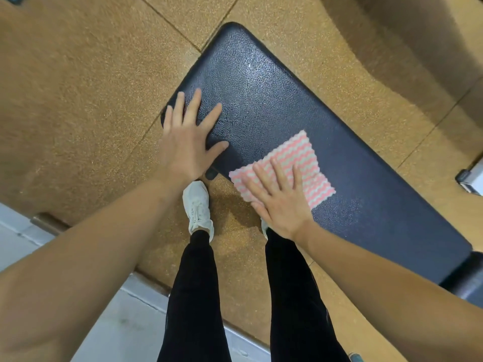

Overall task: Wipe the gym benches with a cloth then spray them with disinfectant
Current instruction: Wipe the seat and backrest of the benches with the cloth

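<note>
Standing beside a long bench, padded in dark navy pebbled material with a dull sheen and faint pale streaks near its rounded end. Running diagonally, that rounded end at top centre, the other end cut off at the lower right.

Resting the left hand flat on the near corner of the rounded end, fingers straight and spread wide, thumb angled out across the pad, holding nothing.

Pressing the right hand palm down on a cloth at the near long edge of the bench, roughly midway along. Fingers straight and slightly fanned, lying on top of the cloth, not curled round it. Hands apart, bare pad between them.

Cloth thin and square, with wavy pink and white stripes and scalloped edges. Spread flat on the pad, far corner pointing toward the middle of the bench, near side reaching just over the edge under the palm.

Underneath, a speckled tan floor laid in large squares. One white shoe just beside the near edge of the bench, black trousers above it. Pale tiles past the floor's border at lower left.
</note>
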Demonstrator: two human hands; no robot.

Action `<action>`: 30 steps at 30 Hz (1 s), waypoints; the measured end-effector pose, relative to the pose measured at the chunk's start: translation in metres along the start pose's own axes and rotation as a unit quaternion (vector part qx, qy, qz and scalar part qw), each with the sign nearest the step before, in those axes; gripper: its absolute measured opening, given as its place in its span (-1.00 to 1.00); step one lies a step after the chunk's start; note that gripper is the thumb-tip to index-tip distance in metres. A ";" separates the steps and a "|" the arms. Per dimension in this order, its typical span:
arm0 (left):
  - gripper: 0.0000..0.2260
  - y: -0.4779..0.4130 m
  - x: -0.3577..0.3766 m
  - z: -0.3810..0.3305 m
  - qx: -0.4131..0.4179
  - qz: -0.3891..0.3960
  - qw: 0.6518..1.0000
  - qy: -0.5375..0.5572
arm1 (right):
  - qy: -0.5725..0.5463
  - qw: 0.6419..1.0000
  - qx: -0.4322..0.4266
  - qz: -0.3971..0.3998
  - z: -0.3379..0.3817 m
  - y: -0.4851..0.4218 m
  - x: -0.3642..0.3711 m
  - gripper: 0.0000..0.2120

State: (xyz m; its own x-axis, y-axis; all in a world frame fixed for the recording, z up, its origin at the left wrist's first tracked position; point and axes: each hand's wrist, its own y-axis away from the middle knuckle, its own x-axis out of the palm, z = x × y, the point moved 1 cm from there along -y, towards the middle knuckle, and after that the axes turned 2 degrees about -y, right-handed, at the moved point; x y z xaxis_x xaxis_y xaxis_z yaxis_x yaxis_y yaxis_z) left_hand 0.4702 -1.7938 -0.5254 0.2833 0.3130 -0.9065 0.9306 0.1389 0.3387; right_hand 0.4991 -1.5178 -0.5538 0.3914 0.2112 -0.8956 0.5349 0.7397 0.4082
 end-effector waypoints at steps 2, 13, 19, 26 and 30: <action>-0.29 -0.011 -0.001 0.000 0.016 0.018 0.999 -0.028 | 0.003 1.000 -0.005 -0.008 -0.005 -0.002 -0.001 -0.43; -0.44 -0.019 -0.012 0.023 0.042 0.034 0.997 0.062 | -0.036 0.986 0.160 -0.037 -0.069 -0.113 -0.075 -0.34; -0.46 -0.019 -0.015 0.038 0.041 0.029 0.991 0.127 | -0.048 0.982 0.179 -0.044 -0.064 -0.158 -0.095 -0.33; -0.44 0.010 -0.004 0.046 -0.071 -0.021 0.985 0.159 | -0.032 0.996 0.079 -0.026 0.013 -0.125 -0.061 -0.32; -0.44 0.015 0.001 0.051 -0.091 -0.043 0.973 0.209 | -0.033 0.999 -0.017 -0.025 0.054 -0.085 -0.033 -0.39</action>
State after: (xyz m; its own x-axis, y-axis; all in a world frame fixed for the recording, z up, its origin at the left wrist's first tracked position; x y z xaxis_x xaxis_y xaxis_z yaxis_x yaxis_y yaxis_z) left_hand 0.4964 -1.8392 -0.5340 0.0526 0.6416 -0.7652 0.8791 0.3337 0.3403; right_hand 0.4810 -1.6224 -0.5495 0.4135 0.1319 -0.9009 0.5298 0.7699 0.3559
